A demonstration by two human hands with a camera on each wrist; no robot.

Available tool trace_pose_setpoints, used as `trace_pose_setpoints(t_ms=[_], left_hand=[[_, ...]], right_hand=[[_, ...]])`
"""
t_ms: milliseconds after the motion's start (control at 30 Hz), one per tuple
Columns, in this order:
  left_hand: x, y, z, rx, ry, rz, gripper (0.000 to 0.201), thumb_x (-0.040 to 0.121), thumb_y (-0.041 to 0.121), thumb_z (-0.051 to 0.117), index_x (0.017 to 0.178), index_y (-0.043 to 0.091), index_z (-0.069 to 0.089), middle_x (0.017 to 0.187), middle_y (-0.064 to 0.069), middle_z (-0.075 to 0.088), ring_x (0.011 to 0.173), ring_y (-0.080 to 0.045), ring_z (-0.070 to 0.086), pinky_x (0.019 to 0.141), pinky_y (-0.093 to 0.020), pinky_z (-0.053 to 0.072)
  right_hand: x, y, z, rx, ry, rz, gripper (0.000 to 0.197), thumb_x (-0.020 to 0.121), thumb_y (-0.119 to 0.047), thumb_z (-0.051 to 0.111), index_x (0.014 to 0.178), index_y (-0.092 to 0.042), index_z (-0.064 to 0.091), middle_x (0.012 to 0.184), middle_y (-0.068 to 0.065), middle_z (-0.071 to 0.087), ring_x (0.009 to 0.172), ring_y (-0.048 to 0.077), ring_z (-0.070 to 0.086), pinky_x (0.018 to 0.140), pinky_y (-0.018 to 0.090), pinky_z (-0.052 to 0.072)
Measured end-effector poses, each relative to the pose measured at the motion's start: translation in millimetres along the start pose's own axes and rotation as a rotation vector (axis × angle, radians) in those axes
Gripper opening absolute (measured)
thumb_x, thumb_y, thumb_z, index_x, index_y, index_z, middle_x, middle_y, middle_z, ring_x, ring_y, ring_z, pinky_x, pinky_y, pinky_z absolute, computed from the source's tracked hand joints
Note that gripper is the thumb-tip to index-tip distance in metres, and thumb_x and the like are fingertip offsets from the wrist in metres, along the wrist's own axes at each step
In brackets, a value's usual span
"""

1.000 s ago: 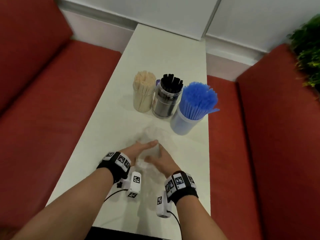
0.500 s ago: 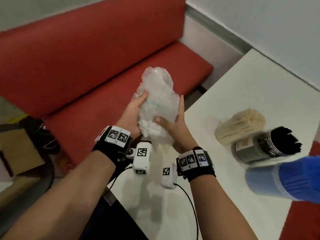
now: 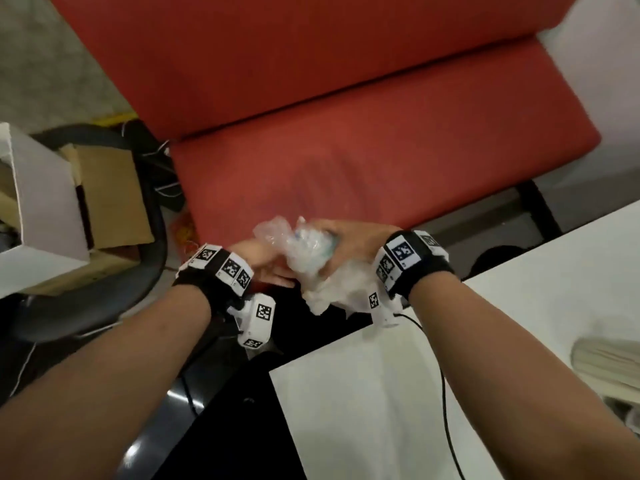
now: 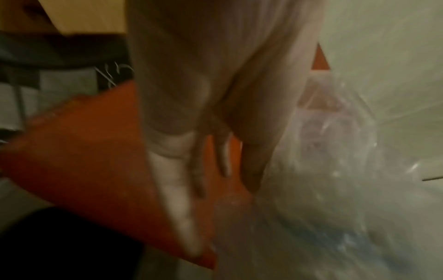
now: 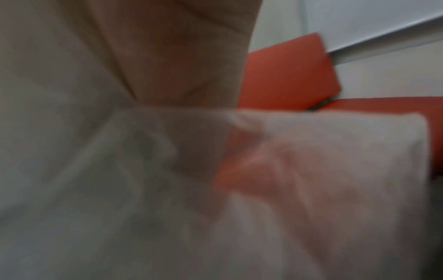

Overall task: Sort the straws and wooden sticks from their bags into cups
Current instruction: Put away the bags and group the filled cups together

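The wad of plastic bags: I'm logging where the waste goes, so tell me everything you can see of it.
The wad of plastic bags is clear, thin, crinkled film, crumpled into a loose lump with a hint of blue print inside. It is held in the air beyond the white table's corner, over the red bench seat. The right hand grips it from above; the left hand touches its left side. A loose tail hangs down.
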State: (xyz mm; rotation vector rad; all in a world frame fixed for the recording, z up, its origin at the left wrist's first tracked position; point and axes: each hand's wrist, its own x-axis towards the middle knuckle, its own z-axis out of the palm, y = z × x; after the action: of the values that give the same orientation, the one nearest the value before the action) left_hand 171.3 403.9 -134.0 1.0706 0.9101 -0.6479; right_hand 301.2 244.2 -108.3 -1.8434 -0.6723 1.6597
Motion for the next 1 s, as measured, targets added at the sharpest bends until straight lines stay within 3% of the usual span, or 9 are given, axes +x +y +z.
trace_pose_setpoints(t_ms=[100,200,333,467,533,633,700,867,1000], left_hand=[[40,-44,-36,-0.177,-0.015,0.081,0.023,0.087,-0.006,0.049,0.101,0.011,0.058,0.085,-0.014,0.065,0.078,-0.022,0.068,0.086,-0.051,0.056],[80,-103,-68,-0.496,-0.164,-0.007,0.049,0.076,0.006,0.064,0.123,0.017,0.058,0.115,-0.011,0.059,0.108,-0.030,0.056,0.098,-0.063,0.045],[138,-165,-58,-0.219,-0.083,-0.099,0.091,0.063,0.026,0.091,0.139,0.036,0.040,0.134,0.005,0.053,0.121,-0.025,0.056,0.088,-0.054,0.054],[200,-207,-46,0.159,0.111,-0.038,0.086,0.064,0.040,0.090,0.135,0.019,0.046,0.124,0.006,0.062,0.111,-0.017,0.062,0.091,-0.045,0.054],[229,-222,-47,0.471,0.164,-0.119,0.102,0.063,0.049,0.087,0.145,0.019,0.034,0.135,-0.001,0.051,0.121,-0.025,0.055,0.099,-0.039,0.049],[277,-242,-46,0.866,0.210,-0.013,0.074,0.082,0.041,0.071,0.142,0.010,0.039,0.132,-0.013,0.055,0.119,-0.032,0.057,0.098,-0.038,0.048],[310,-256,-53,0.957,0.267,0.006,0.049,0.094,0.035,0.057,0.133,0.007,0.050,0.127,-0.016,0.060,0.115,-0.032,0.060,0.094,-0.037,0.047],[369,-293,-74,1.080,0.154,-0.095,0.044,0.099,0.033,0.049,0.137,0.012,0.052,0.142,-0.013,0.051,0.128,-0.031,0.051,0.100,-0.032,0.039],[393,-304,-77,1.067,0.144,-0.122,0.064,0.095,0.048,0.051,0.151,0.026,0.030,0.156,-0.002,0.031,0.140,-0.028,0.034,0.114,-0.038,0.027]], right_hand=[[74,31,16,-0.298,-0.088,0.130,0.081,0.078,-0.022,0.088,0.147,-0.037,0.049,0.137,-0.004,0.063,0.122,0.020,0.061,0.109,0.043,0.049],[141,71,34,-0.439,-0.260,0.230,0.076,0.083,-0.026,0.083,0.148,-0.042,0.047,0.141,-0.009,0.060,0.122,0.020,0.059,0.102,0.042,0.052],[211,126,63,-0.659,-0.509,0.294,0.080,0.087,-0.037,0.078,0.154,-0.042,0.035,0.160,0.000,0.041,0.140,0.032,0.046,0.111,0.055,0.044],[258,193,94,-0.868,-0.423,0.250,0.081,0.083,-0.059,0.067,0.153,-0.050,0.026,0.166,-0.001,0.026,0.145,0.037,0.036,0.112,0.055,0.037],[278,228,104,-0.772,-0.415,0.237,0.083,0.079,-0.049,0.075,0.148,-0.048,0.029,0.153,0.001,0.042,0.133,0.036,0.049,0.105,0.052,0.044],[315,267,115,-0.602,-0.383,0.278,0.101,0.077,-0.025,0.089,0.154,-0.031,0.025,0.148,0.007,0.051,0.131,0.031,0.055,0.111,0.045,0.045],[340,284,119,-0.573,-0.319,0.298,0.101,0.079,-0.021,0.089,0.158,-0.020,0.027,0.154,0.010,0.047,0.139,0.030,0.050,0.113,0.034,0.041],[359,321,123,-0.731,0.002,0.237,0.065,0.094,-0.068,0.053,0.150,-0.035,0.044,0.159,0.003,0.043,0.143,0.033,0.042,0.117,0.049,0.037],[372,349,148,-0.840,0.120,0.435,0.050,0.106,-0.042,0.048,0.149,-0.018,0.045,0.157,0.012,0.041,0.145,0.035,0.038,0.117,0.046,0.032]])
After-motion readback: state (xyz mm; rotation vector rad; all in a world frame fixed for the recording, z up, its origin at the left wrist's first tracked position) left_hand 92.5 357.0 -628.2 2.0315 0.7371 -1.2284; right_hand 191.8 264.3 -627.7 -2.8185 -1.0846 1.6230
